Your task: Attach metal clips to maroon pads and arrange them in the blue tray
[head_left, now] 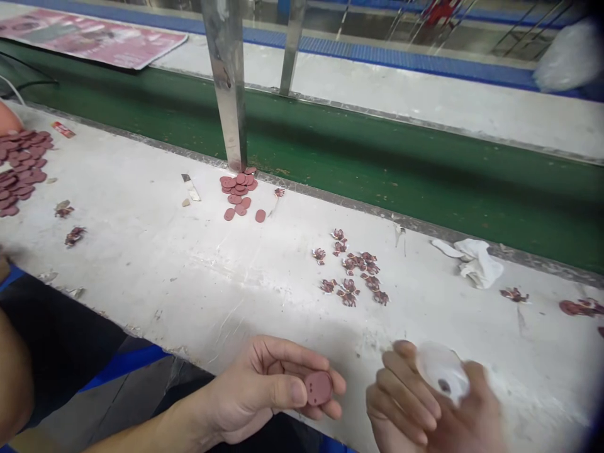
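At the lower middle of the frame, a reddish-brown disc is pinched between the thumb and the fingers of the left hand, just off the near edge of the table. Its flat face is turned upward, matt and oval, with a few small dark marks, perhaps holes, toward its left side. I judge that the step in hand is to present this face while the right hand, at the lower right, has its fingers curled around a white bottle; that hand is blurred, so it may be another kind of container. To use the two together would call for a level disc and a steady, well-aimed right hand. Farther out, right of the centre, small dark-red pieces lie in a loose group. Above and left of them, a pile of similar discs sits at the foot of a metal post. A white cloth lies crumpled at the right, near the green belt.
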{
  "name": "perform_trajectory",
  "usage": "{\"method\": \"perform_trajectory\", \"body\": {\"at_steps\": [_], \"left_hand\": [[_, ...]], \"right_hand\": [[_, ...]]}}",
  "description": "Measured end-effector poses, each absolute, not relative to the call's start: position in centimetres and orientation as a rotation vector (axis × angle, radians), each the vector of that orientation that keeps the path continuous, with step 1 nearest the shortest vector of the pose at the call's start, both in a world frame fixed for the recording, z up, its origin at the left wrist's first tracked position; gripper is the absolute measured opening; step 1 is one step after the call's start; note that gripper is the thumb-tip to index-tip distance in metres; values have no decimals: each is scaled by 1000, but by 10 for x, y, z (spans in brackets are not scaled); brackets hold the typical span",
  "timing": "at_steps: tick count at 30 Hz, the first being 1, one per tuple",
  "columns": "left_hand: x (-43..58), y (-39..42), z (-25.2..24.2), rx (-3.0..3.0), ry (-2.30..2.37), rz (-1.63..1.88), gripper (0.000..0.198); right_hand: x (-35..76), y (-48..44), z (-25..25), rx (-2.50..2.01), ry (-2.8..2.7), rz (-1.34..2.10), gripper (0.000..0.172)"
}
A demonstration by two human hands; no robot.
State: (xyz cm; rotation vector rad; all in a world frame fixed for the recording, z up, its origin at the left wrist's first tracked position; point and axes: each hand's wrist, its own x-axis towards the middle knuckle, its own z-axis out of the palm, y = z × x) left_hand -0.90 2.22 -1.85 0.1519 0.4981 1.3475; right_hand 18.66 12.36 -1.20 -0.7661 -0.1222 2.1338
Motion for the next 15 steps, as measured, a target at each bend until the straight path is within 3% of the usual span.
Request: {"method": "perform_trajectory", "body": {"at_steps": [3,6,9,13,15], "left_hand": [[-16,20,-18,151,576,1348,29],[-25,17,-20,128,668,1354,29],[-36,13,-21,96,734,1370,28],[-43,10,-24,58,779,1414,28],[-43,10,-24,52,783,1428,28]], "right_hand": [[184,144,-32,-541,189,2248,17],[190,153,-49,-489,130,2218,38],[192,144,-43,-515,87,2176,43],[174,125,-18,-1096,-831,1959,66],[158,128,-15,-1390,-1440,1605,57]]}}
